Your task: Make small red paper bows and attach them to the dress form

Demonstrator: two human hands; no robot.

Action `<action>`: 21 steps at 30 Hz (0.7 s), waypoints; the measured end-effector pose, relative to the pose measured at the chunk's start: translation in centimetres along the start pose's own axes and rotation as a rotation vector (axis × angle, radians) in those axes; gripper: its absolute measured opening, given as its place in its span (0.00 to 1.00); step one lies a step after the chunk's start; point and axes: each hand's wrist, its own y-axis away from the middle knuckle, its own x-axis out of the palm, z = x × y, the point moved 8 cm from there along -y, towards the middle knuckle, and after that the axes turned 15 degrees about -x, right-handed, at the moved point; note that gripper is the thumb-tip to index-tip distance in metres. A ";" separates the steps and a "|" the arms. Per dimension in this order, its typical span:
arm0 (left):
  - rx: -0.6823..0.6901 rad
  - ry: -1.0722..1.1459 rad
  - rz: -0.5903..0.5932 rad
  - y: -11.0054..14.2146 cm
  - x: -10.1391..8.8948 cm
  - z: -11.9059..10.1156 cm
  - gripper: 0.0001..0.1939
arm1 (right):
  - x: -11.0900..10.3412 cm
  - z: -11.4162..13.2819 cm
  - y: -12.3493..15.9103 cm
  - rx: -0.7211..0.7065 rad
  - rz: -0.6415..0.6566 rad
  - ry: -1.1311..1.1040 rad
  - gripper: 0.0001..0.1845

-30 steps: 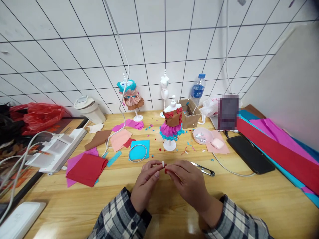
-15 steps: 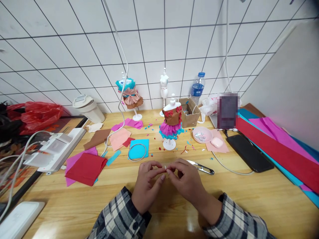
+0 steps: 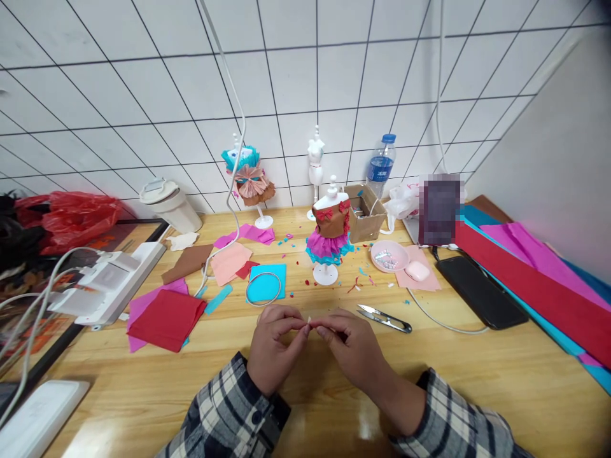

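Shifted a little left since half a second ago, with left thumb drawn up to forefinger

Pinching a tiny white piece (image 3: 309,320) just below the centre of the frame, between thumb and forefinger of the left hand (image 3: 274,348). Poking up from those fingertips, only the end of it. Meeting it from the right, nearly tip to tip: the right hand (image 3: 356,350), with thumb and forefinger close together. Impossible to tell for that one, at this small size, whether gripping the piece or only touching.

Lying just beyond the right hand, right of centre: snips (image 3: 391,322), with blades pointing up and left. Standing above the hands, mid-frame: a dressed mannequin (image 3: 333,222), in brown top with red bows and purple skirt edged in turquoise. Scattered about its base: coloured scraps (image 3: 308,282). Set to its right: a pink bowl (image 3: 391,270) of small shiny bits. Laid left of centre: a turquoise sheet (image 3: 267,280) with a ring (image 3: 263,305) on top. Spread at left: a red sheet (image 3: 167,321) partly over a purple one (image 3: 138,312). Resting on a wooden table (image 3: 329,407), all of these last.
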 end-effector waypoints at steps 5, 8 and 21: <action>-0.031 0.038 0.002 -0.1 0.0 0.2 0.06 | 0.2 1.3 0.2 -0.151 0.051 0.141 0.12; -0.061 0.034 0.021 -0.1 0.3 0.5 0.08 | 0.4 1.5 0.3 -0.186 0.087 0.191 0.14; 0.026 -0.102 -0.012 0.3 0.5 -0.4 0.07 | -0.1 0.4 0.1 -0.077 0.039 0.222 0.07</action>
